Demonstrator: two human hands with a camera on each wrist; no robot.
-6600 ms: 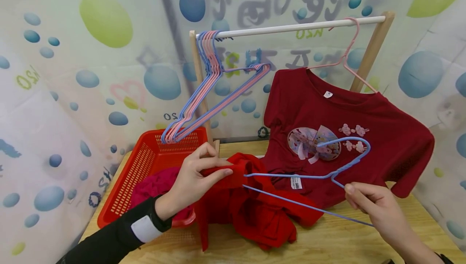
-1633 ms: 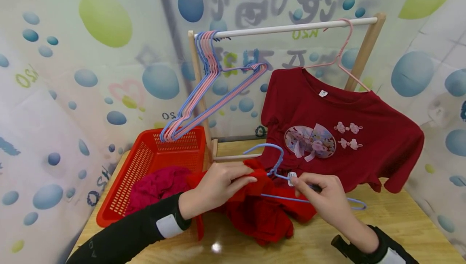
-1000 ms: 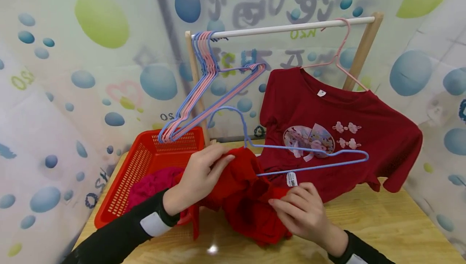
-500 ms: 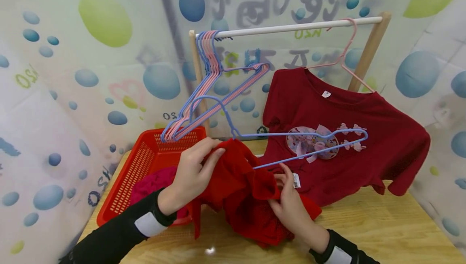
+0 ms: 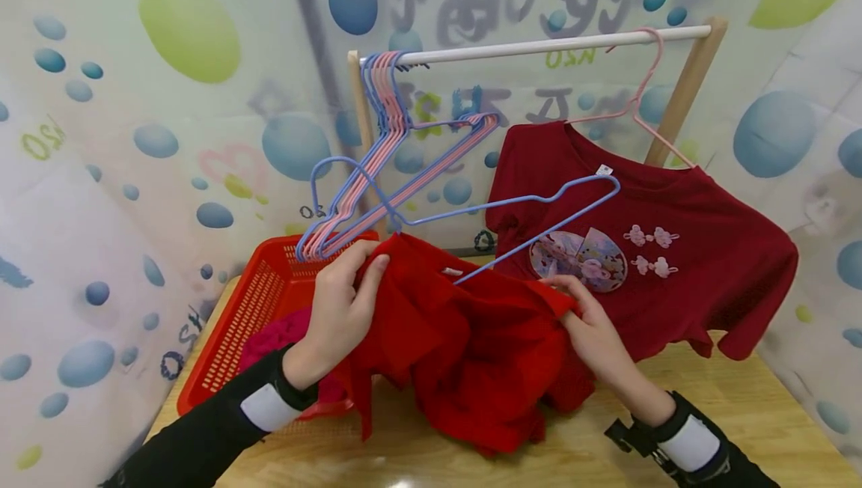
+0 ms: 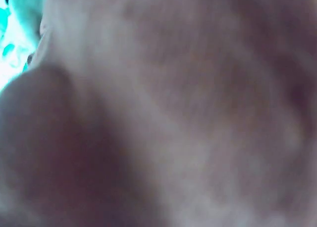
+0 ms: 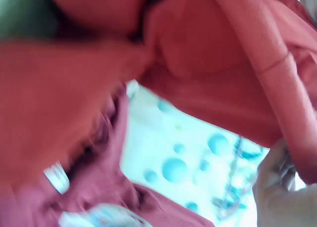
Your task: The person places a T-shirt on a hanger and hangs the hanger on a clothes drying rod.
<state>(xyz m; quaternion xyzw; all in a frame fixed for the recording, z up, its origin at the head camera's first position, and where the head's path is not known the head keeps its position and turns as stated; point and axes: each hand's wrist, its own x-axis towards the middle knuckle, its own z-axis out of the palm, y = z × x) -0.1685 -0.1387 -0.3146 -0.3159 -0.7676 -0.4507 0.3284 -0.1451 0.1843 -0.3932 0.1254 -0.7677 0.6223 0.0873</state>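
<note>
A red top [image 5: 471, 338] with a small label at its neckline is held up in the middle of the head view, its lower part bunched over the table. My left hand [image 5: 340, 308] pinches its left shoulder edge just below the neck of a blue hanger [image 5: 512, 207]. One arm of that hanger is hidden inside the top; the other sticks out bare to the upper right. With my right hand [image 5: 592, 327] I pinch the right side of the neckline, below the bare arm. The right wrist view has red cloth [image 7: 213, 63] filling its upper part; the left wrist view is a blur.
A white rail [image 5: 539, 46] on wooden posts carries several blue and pink hangers [image 5: 384, 151] at its left. On its right, a dark red T-shirt [image 5: 646, 211] hangs from a pink hanger. A red basket [image 5: 222, 331] holding magenta cloth [image 5: 276, 338] stands left on the wooden table [image 5: 734, 413].
My right hand has let go of the blue hanger and taken the top's right neckline edge, spreading it rightward. The hanger has risen and shifted left, its hook now near the hanging hangers.
</note>
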